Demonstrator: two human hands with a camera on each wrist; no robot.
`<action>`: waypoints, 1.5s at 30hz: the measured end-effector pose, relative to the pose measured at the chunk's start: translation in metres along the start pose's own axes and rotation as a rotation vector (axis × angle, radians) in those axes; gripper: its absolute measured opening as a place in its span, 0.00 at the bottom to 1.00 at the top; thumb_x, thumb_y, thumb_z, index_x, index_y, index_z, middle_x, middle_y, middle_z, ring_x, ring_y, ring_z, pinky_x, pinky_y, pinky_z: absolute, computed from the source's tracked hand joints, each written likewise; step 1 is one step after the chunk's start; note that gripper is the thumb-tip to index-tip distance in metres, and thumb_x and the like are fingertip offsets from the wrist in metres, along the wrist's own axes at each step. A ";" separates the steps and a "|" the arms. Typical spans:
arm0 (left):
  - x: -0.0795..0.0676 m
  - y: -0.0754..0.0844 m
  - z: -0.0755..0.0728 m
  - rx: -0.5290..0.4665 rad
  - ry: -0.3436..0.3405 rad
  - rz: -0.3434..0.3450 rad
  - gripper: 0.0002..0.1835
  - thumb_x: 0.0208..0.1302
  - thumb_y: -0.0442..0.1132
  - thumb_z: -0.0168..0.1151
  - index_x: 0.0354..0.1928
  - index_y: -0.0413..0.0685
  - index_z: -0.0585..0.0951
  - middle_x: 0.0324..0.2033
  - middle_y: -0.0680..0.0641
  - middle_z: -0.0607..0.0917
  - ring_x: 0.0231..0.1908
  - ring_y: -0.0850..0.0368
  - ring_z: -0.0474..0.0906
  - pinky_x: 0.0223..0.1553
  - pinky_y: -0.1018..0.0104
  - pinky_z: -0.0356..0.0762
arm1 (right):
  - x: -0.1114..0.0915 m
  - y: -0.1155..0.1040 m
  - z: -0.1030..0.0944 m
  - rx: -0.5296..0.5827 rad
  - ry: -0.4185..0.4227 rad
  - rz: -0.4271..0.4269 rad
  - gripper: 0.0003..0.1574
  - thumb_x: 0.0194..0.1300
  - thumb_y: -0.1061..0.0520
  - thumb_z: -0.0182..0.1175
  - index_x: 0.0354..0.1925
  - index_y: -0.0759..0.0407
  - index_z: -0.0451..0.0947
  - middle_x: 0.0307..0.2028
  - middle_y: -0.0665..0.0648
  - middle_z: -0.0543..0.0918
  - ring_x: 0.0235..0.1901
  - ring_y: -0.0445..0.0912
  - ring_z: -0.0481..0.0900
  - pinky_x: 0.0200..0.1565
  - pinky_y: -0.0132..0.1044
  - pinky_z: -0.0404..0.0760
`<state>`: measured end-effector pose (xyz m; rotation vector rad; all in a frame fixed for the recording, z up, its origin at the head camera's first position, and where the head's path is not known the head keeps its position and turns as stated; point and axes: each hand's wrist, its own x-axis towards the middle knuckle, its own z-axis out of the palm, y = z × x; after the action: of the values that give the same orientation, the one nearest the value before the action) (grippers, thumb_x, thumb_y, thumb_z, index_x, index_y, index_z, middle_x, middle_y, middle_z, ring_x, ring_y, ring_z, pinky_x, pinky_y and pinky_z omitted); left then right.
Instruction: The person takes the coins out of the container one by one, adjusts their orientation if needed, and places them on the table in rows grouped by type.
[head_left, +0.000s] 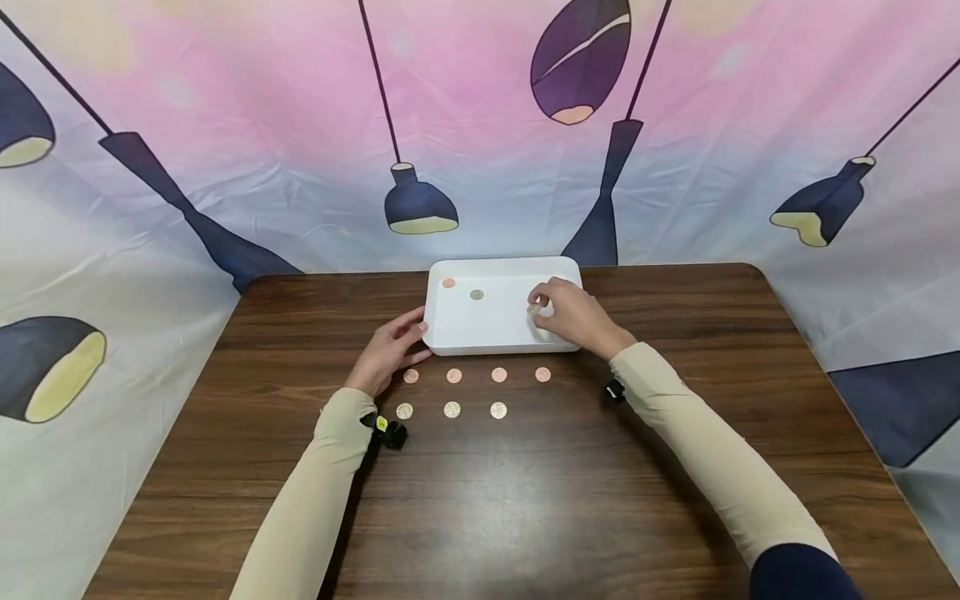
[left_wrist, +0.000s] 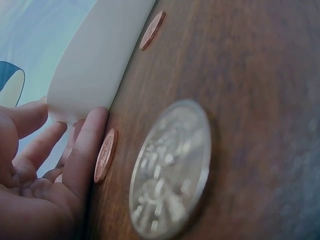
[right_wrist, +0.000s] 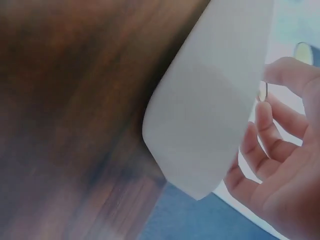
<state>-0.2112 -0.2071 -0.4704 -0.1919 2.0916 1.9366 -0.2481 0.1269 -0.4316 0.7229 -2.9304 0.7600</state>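
My left hand (head_left: 386,354) holds the left front corner of a white tray (head_left: 487,348), thumb at the rim and fingers along the outer wall. Over the tray's right side, my right hand (head_left: 573,315) pinches a coin (right_wrist: 263,92) between thumb and index finger; the coin is seen nearly edge-on in the right wrist view. Inside the tray lie a copper coin (head_left: 448,283) and a silvery coin (head_left: 477,295). A row of several copper coins (head_left: 454,376) lies in front of the tray, with three silvery coins (head_left: 452,410) in a row nearer me.
The brown wooden table (head_left: 585,500) carries the tray near its far edge. Behind it hangs a cloth backdrop (head_left: 300,125) printed with lamps. In the left wrist view, one silvery coin (left_wrist: 170,170) looms close, beside a copper coin (left_wrist: 106,156) right by the fingers.
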 end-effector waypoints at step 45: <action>0.003 0.000 0.000 -0.006 -0.005 -0.003 0.29 0.82 0.45 0.56 0.81 0.57 0.66 0.65 0.40 0.71 0.67 0.46 0.74 0.56 0.64 0.84 | -0.106 -0.011 0.027 0.123 -0.253 -0.163 0.11 0.62 0.62 0.76 0.40 0.53 0.84 0.29 0.45 0.76 0.31 0.38 0.73 0.36 0.33 0.74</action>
<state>-0.2144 -0.2069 -0.4710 -0.1916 2.0812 1.9404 -0.1464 0.1513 -0.4654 1.1305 -3.0099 0.8998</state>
